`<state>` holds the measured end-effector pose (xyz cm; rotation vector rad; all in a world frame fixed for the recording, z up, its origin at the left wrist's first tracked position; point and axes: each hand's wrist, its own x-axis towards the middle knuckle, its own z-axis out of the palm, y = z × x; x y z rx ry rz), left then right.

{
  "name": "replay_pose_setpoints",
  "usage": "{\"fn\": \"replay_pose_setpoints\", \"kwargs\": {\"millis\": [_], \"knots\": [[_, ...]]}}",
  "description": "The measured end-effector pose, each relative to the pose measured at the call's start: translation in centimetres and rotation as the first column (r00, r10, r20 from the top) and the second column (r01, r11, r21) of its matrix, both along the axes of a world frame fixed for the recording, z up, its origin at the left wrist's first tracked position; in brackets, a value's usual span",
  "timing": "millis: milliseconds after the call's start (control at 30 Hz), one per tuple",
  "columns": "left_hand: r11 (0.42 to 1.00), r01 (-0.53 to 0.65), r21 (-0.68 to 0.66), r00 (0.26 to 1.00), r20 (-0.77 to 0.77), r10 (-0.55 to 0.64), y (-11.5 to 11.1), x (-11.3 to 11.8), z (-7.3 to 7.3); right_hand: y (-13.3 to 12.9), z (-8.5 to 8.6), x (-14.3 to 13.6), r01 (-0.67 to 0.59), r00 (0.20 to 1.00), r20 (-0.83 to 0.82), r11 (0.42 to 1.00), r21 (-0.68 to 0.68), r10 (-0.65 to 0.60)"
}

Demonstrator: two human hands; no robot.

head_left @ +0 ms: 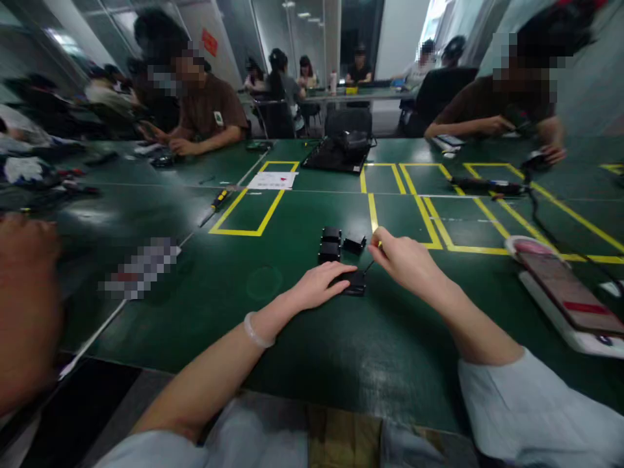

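Observation:
My left hand [316,286] rests on the green table, its thumb and fingers holding a small flat black rectangular part [357,283] against the top. In my right hand [407,255] the fingers are pinched round a screwdriver [369,267]; its thin dark shaft slants down to the part, and a bit of yellow handle shows. Whether the tip sits in a screw is too small to tell. Just beyond my left hand, two black box-shaped parts [330,251] lie close together. Another black part [354,243] sits tilted to their right.
A phone [568,283] lies on a white object at the right. Yellow tape [236,232] marks the table beyond my hands. Farther off are a yellow-black screwdriver [220,198], a paper sheet [273,180] and a black panel [336,156]. Another person's hand [29,305] is at far left; co-workers sit opposite.

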<state>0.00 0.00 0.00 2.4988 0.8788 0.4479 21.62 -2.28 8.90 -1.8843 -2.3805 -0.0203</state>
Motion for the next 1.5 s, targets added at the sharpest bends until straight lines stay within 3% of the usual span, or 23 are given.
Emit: {"fn": "replay_pose_setpoints", "kwargs": {"millis": [567, 833, 1333, 1500], "knots": [[1.0, 0.001, -0.004, 1.0, 0.006, -0.001, -0.21, 0.04, 0.4, -0.13, -0.14, -0.18, -0.018, 0.999, -0.041, 1.0, 0.014, 0.019], [1.0, -0.007, 0.003, 1.0, 0.016, 0.007, -0.09, 0.02, 0.04, -0.52, 0.45, 0.09, -0.104, 0.986, -0.133, 0.994, -0.02, 0.1], [1.0, -0.002, 0.004, 1.0, 0.011, 0.002, -0.11, 0.05, 0.21, -0.32, -0.08, -0.16, -0.074, 0.994, -0.076, 0.997, 0.022, 0.076], [1.0, 0.002, -0.006, 1.0, 0.007, -0.002, -0.15, 0.07, 0.35, -0.31, 0.0, 0.02, -0.092, 0.986, -0.138, 0.996, -0.009, 0.09]]}}
